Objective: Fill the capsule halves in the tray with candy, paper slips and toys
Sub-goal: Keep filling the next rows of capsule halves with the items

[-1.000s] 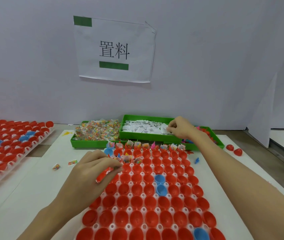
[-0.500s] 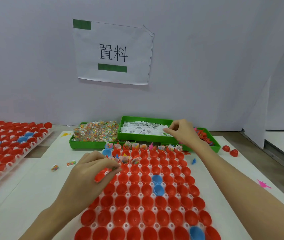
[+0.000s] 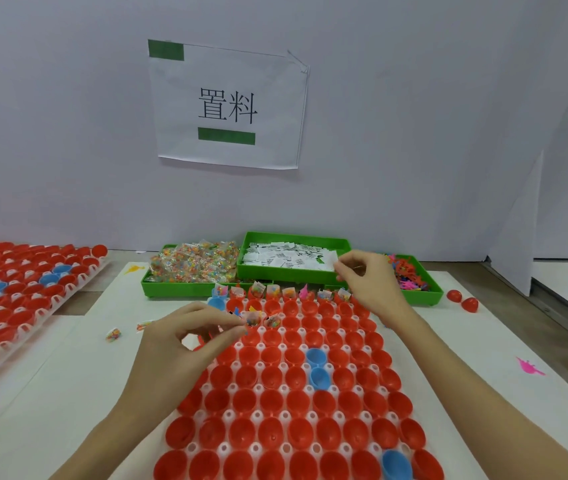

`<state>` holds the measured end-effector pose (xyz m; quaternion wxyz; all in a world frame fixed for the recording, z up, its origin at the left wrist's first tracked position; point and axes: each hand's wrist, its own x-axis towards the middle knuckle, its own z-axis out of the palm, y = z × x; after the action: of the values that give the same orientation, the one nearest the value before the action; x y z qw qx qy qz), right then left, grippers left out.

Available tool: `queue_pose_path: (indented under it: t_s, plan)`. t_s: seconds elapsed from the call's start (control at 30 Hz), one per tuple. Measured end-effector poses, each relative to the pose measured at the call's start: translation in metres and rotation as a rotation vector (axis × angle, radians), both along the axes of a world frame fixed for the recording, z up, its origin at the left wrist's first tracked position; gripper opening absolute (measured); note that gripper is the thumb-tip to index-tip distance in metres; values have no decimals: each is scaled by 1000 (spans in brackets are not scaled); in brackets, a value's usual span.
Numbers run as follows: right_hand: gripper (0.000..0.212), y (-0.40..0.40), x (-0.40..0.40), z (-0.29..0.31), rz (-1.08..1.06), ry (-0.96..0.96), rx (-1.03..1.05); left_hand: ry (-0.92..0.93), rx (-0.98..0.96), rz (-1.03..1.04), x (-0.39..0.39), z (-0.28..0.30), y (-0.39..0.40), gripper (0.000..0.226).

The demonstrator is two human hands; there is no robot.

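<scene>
A white tray (image 3: 256, 388) holds several red capsule halves (image 3: 272, 401) and a few blue ones (image 3: 316, 356). Candy packets and slips stick out of the far-row halves (image 3: 272, 292) and a few in the second row. My left hand (image 3: 185, 344) hovers over the tray's left side, thumb and fingertips pinched together on a tiny blue piece near the second row. My right hand (image 3: 367, 282) reaches to the right end of the green bin of paper slips (image 3: 282, 256) and pinches a white slip (image 3: 329, 265).
A green bin of candy packets (image 3: 192, 265) sits to the left of the slips and a bin of small toys (image 3: 410, 275) to the right. Another filled capsule tray (image 3: 16, 306) lies at the left. Loose candy (image 3: 113, 334), two red halves (image 3: 462, 299) and a pink toy (image 3: 530, 367) lie on the table.
My right hand has drawn back slightly from the slip bin with a slip between its fingers. The left hand has stayed over the tray's left side, still pinched.
</scene>
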<state>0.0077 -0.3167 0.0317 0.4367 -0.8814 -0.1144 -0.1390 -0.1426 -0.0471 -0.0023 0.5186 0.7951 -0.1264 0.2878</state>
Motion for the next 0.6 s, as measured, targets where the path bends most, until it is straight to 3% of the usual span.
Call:
queue_pose_path:
  t_s: [0.17,0.27,0.4,0.6]
  plan:
    - [8,21,-77,5,236,26,41,89,-118,-114,-6,5,-11,26]
    - [7,33,-113,4,357,-63,-52,119,-134,-153,-10,3,-16,31]
    - [7,40,-126,1,471,-174,-198,104,-54,-130,-15,2,-23,38]
    - [16,35,-127,-6,507,-155,-267,18,70,-78,-17,2,-25,23]
